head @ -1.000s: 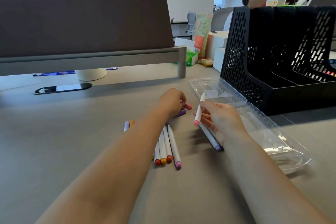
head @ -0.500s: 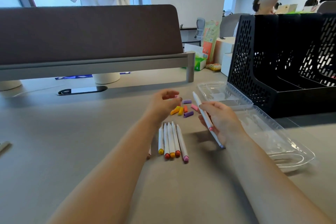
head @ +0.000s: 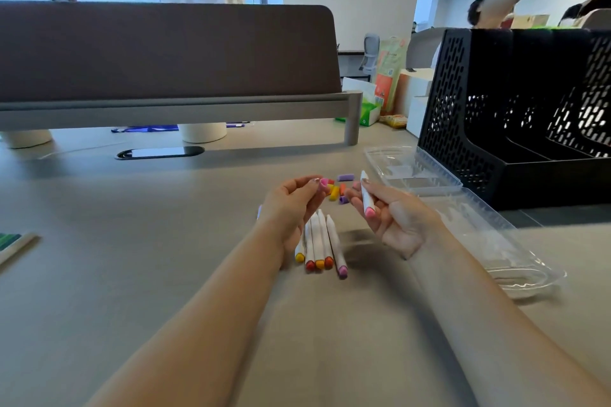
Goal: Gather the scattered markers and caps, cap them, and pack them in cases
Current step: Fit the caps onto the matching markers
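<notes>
Left hand (head: 291, 205) pinches pink cap (head: 324, 182), 9 o'clock of marker (head: 367, 198) gripped in right hand (head: 398, 220). Capping; next: align, press.

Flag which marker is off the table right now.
The pink-ended marker, gripped in the right hand; the other markers lie side by side on the table.

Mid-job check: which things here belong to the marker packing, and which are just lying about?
In the job:
- pink cap, pinched by the left hand
- pink marker, held in the right hand
- loose caps
- row of markers
- open clear case

Lying about:
- black file rack
- desk divider
- white cup
</notes>
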The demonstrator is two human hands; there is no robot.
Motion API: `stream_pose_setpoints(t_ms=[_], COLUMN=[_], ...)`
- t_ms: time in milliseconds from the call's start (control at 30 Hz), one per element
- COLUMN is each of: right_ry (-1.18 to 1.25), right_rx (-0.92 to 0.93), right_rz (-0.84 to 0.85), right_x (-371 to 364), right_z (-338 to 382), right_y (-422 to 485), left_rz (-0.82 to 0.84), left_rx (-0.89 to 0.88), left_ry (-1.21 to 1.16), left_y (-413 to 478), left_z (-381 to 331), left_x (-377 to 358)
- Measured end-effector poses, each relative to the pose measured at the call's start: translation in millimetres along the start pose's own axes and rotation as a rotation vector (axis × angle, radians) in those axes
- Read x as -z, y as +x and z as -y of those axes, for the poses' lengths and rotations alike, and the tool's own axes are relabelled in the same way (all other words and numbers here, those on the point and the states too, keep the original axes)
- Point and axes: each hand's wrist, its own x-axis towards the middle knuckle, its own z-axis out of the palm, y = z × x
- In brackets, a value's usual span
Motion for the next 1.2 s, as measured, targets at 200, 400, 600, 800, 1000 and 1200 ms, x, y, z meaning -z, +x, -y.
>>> stream_pose_setpoints(t_ms=[200,400,600,800,1000,1200], right_ry=[-0.253,-0.854,-0.943,-0.957,-0.952,-1.014], right_rx=[0.091,0.538,0.558,0.586,0.595,0.626], right_rz=[-0.037,-0.074,-0.008,-0.016,-0.019,-0.031], right_x=[-1.2,1.2,4.2,2.9,3.8,5.2], right_z=[-3.7,-8.9,-11.3,-13.7,-13.6,-15.9], right_y=[4.4,6.3,10.7,10.2,10.4,14.4], left_rz=[-0.013,0.0,-0.023,-0.034,-0.047,-0.064], left_rx=[0.016,0.073,0.061,0.022,-0.002,-0.091], left_ry=[-0.089,-0.372,-0.425,-0.404,-0.354,-0.213], left_y=[0.4,-0.3,1.8,1.2,0.9,0.7], left_z=[-0.9,-5.5,-7.0,-7.9,-7.9,-5.4], left_x=[3.4,10.0,13.0,13.2,12.9,9.9])
